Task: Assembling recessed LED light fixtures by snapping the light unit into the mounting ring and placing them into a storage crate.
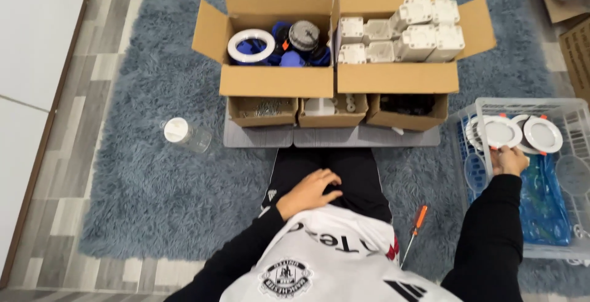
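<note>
My right hand (pixel 510 159) reaches into a clear plastic basket (pixel 574 108) at the right and grips the edge of a round white downlight (pixel 501 131). Two more white downlights (pixel 543 133) stand beside it in the basket, above a blue plastic bag (pixel 547 203). My left hand (pixel 309 192) rests on my black-trousered lap with its fingers spread, holding nothing. A screwdriver with an orange handle (pixel 415 225) lies on the grey shaggy rug (pixel 153 179) between my legs and the basket.
Two open cardboard boxes stand ahead: the left box (pixel 276 80) holds a white ring and blue parts, the right box (pixel 399 77) holds white square housings. Three small cardboard trays (pixel 335 117) sit in front on grey tiles. A clear jar with a white lid (pixel 183 133) lies at left.
</note>
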